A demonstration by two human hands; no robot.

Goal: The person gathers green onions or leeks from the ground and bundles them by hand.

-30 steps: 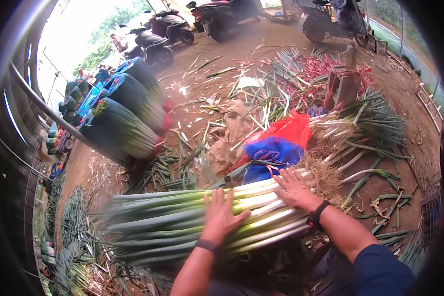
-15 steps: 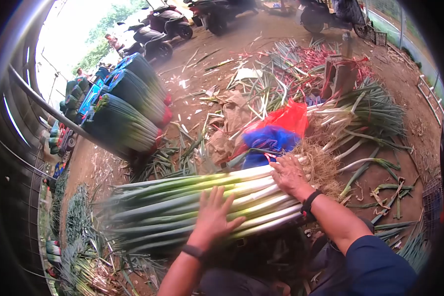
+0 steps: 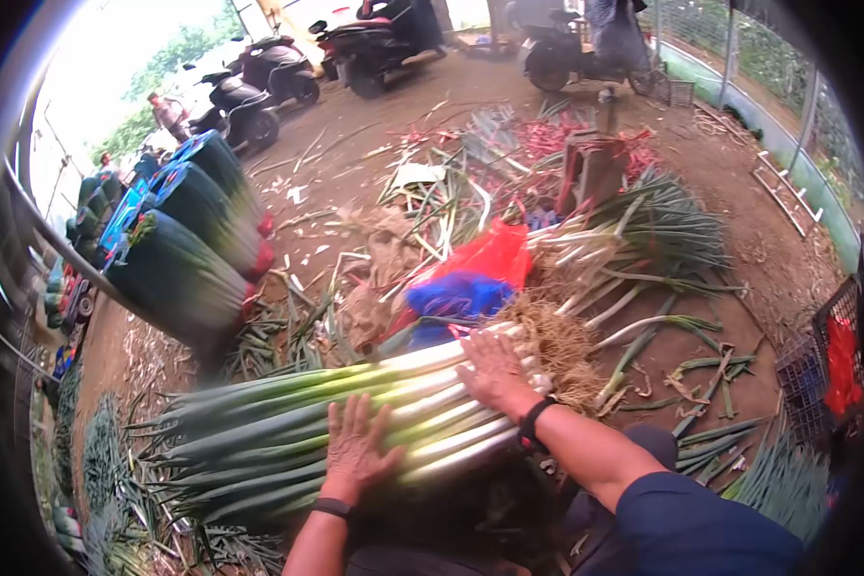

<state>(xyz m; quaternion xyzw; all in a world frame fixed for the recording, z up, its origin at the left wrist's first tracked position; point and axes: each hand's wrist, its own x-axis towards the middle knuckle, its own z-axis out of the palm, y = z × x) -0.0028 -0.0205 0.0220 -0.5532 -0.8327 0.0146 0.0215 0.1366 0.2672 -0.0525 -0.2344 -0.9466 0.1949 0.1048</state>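
Note:
A wide layer of long green onions point(image 3: 288, 422) lies before me, green leaves to the left and white stems to the right, with brown roots point(image 3: 557, 350) at the right end. My left hand point(image 3: 357, 449) rests on the middle of the stalks, fingers spread. Flat on the white stems near the roots lies my right hand point(image 3: 494, 372), its fingers stretched out. Just beyond the stems are a blue net bag point(image 3: 461, 296) and a red plastic bag point(image 3: 494, 254). What supports the stalks is mostly hidden.
Large bundles of onions point(image 3: 178, 269) stand at the left behind a curved metal bar point(image 3: 62, 254). Loose onions point(image 3: 653, 230) lie at the back right. Dark crates point(image 3: 802, 379) are at the right edge. Scooters point(image 3: 374, 48) and a person point(image 3: 168, 115) are in the background.
The view has turned right, so most things appear further left. Both hands remain on the stalks; my left hand's fingers are less widely spread.

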